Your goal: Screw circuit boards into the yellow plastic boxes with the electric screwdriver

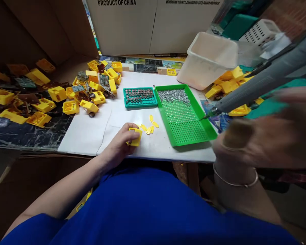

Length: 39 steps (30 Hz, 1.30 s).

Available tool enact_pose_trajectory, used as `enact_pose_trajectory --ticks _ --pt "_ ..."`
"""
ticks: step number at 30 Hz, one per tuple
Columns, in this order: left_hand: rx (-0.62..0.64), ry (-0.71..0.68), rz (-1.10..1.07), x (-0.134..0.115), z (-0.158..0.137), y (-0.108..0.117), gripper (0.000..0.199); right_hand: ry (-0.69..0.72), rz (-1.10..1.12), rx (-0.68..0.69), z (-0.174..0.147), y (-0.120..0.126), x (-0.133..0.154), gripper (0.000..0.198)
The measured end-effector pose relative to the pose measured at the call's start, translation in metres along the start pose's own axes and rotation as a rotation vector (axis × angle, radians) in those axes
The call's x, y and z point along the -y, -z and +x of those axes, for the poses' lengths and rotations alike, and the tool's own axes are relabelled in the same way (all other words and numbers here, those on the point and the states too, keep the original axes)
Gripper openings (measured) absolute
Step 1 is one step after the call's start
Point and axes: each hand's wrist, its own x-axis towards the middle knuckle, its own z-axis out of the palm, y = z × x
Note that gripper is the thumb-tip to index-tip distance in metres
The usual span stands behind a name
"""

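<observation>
My left hand [121, 141] is closed around a small yellow plastic housing [135, 136], held low over the white work surface near its front edge. Just beyond it lie several flat yellow plastic pieces [150, 129]. At the right, my right hand [267, 136] is smeared by motion, so its fingers cannot be made out. Close above that hand hangs a grey electric screwdriver [252, 76], its bit slanting down toward the green tray's right side. Whether the hand touches it does not show. The green perforated tray [210, 134] has many small silvery screws [175, 96] at its far end.
A teal tray [140, 105] holds rows of small round dark parts. Yellow housings with circuit boards and wheels [98, 81] are heaped at the left. A whitish plastic bin [206, 58] stands behind the green tray, with more yellow parts [228, 83] beside it. A cardboard box [153, 30] stands behind.
</observation>
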Motion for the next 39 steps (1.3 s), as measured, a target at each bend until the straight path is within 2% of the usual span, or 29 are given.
enact_pose_trajectory --ticks 1,3,4,6,8,13,16,18,20,22,25,27,30,34,37,39 --pt "0.016 -0.010 -0.003 0.000 -0.001 0.004 0.039 0.113 -0.059 0.004 0.003 -0.009 -0.001 0.007" --pt "0.076 -0.028 0.009 0.001 -0.001 0.011 0.037 0.402 -0.490 0.282 0.020 -0.035 -0.009 0.014" --pt "0.101 -0.033 0.019 0.002 0.000 0.015 0.037 0.451 -0.671 0.426 0.032 -0.049 -0.015 0.019" --pt "0.130 -0.038 0.014 0.003 0.000 0.020 0.038 0.417 -0.962 0.636 0.058 -0.076 -0.030 0.028" --pt "0.125 -0.040 -0.030 0.004 -0.001 0.026 0.039 0.360 -1.126 0.762 0.080 -0.097 -0.043 0.031" --pt "0.084 -0.070 -0.127 0.007 -0.008 0.036 0.038 0.304 -1.254 0.866 0.104 -0.122 -0.060 0.028" --pt "0.078 -0.084 -0.148 0.010 -0.010 0.034 0.037 0.293 -1.210 0.844 0.104 -0.124 -0.063 0.029" --pt "0.051 -0.112 -0.155 0.013 -0.010 0.031 0.044 0.247 -1.083 0.773 0.098 -0.122 -0.060 0.026" --pt "0.028 -0.167 -0.161 0.016 -0.008 0.027 0.050 0.133 -0.805 0.666 0.083 -0.119 -0.053 0.019" --pt "0.019 -0.232 -0.157 0.021 -0.005 0.023 0.053 -0.001 -0.410 0.574 0.061 -0.117 -0.043 0.011" --pt "-0.006 -0.323 -0.128 0.027 -0.002 0.019 0.053 -0.094 -0.019 0.537 0.021 -0.116 -0.032 0.008" --pt "-0.030 -0.358 -0.092 0.031 0.000 0.016 0.052 -0.107 0.058 0.523 0.000 -0.117 -0.030 0.008" --pt "-0.035 -0.349 -0.057 0.034 0.000 0.013 0.053 -0.112 0.055 0.489 -0.018 -0.119 -0.034 0.009" --pt "-0.028 -0.318 -0.054 0.033 -0.001 0.010 0.056 -0.204 0.123 0.487 -0.017 -0.115 -0.044 0.011" --pt "-0.022 -0.311 -0.030 0.033 0.000 0.011 0.058 -0.302 0.179 0.579 -0.010 -0.109 -0.045 0.012" --pt "-0.011 -0.310 -0.017 0.034 0.001 0.012 0.058 -0.318 0.146 0.634 -0.007 -0.106 -0.044 0.011"
